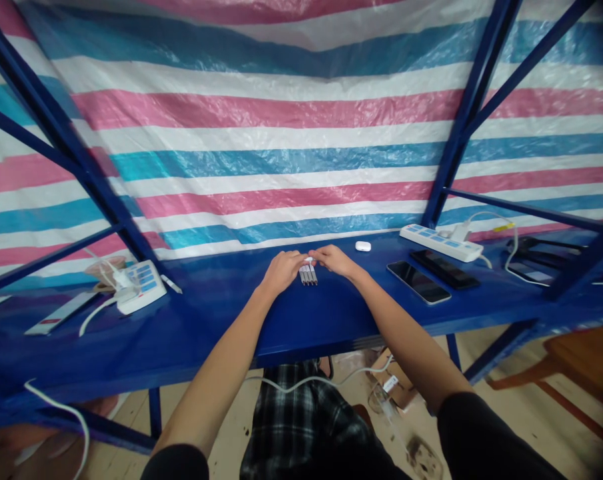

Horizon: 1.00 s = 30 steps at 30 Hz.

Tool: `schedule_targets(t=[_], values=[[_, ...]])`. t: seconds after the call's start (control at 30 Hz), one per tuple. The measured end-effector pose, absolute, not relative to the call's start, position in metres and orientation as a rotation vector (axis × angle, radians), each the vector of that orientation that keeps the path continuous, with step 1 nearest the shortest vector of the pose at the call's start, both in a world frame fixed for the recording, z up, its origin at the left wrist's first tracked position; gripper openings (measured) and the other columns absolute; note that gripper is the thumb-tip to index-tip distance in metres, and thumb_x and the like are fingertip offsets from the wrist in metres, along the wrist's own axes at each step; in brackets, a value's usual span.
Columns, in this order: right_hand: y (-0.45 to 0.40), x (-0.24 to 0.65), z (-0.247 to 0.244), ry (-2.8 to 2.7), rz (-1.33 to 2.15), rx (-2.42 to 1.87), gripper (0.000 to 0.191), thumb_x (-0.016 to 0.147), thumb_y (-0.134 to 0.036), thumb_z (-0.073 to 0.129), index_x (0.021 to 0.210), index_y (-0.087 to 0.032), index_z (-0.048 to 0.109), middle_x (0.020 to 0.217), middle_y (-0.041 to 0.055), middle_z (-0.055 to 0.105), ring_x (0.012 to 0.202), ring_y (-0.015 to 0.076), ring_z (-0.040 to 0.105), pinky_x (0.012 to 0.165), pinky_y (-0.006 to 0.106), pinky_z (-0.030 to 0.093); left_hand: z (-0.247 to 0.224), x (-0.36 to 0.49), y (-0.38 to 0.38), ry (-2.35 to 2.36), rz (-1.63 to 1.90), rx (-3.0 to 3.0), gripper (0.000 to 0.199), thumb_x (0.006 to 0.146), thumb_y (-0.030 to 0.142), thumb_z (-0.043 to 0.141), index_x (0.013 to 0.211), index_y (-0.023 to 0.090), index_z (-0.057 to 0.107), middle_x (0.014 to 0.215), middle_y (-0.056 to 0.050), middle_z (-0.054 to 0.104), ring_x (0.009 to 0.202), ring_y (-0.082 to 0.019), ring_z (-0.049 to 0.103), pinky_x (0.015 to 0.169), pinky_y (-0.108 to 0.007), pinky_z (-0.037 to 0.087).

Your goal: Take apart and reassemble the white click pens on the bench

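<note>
As both hands [284, 268] [335, 259] touch slim grey sticks [309, 275], blue tabletop [326, 317] beneath

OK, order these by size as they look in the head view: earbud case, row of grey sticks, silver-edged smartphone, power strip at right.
1. Power strip at right
2. Silver-edged smartphone
3. Row of grey sticks, visible part only
4. Earbud case

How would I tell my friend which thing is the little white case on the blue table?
Find the long blue table in front of the striped sheet. Near its back edge, look between the person's right hand and the long white power strip on the right. The white case is there: small, rounded and, unlike that strip, without a cable.
</note>
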State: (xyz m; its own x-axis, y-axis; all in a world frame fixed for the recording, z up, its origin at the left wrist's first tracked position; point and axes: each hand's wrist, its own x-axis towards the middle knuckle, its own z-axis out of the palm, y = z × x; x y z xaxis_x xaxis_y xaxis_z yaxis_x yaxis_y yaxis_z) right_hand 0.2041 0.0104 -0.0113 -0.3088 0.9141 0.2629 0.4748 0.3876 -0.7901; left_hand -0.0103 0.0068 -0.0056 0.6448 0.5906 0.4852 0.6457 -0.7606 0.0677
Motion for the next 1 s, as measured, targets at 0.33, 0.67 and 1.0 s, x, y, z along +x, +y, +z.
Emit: schedule_targets(t=[0.33,0.67,1.0], values=[[0.006,0.200,-0.007,-2.108,0.415,-1.109,0.052,0.105,-0.046,0.041,0.071,-0.016,0.066,0.069,0.0034,0.066,0.069,0.0167,0.059,0.072,0.027,0.037,0.000,-0.015,0.006,-1.041,-0.762,-2.790,0.036,0.107,0.037,0.041,0.119,0.026,0.073,0.089,-0.005,0.068,0.079,-0.019,0.062,0.078,-0.030,0.041],[0.009,0.195,-0.014,-2.145,0.194,-1.049,0.033,0.105,-0.038,0.047,0.085,-0.018,0.065,0.084,0.0086,0.071,0.078,0.0205,0.065,0.074,0.029,0.041,0.002,-0.022,0.011,-1.135,-0.846,-2.877,0.039,0.106,0.042,0.041,0.101,0.022,0.074,0.093,-0.005,0.074,0.084,-0.020,0.067,0.079,-0.030,0.045],[0.026,0.190,-0.031,-1.709,0.743,-0.838,0.035,0.075,-0.035,0.077,0.103,-0.020,0.062,0.097,0.0050,0.073,0.087,0.0183,0.068,0.073,0.028,0.051,-0.002,-0.023,0.009,-1.134,-0.850,-2.730,0.035,0.106,0.040,0.043,0.125,0.026,0.069,0.114,-0.007,0.073,0.101,-0.024,0.069,0.087,-0.033,0.048]])
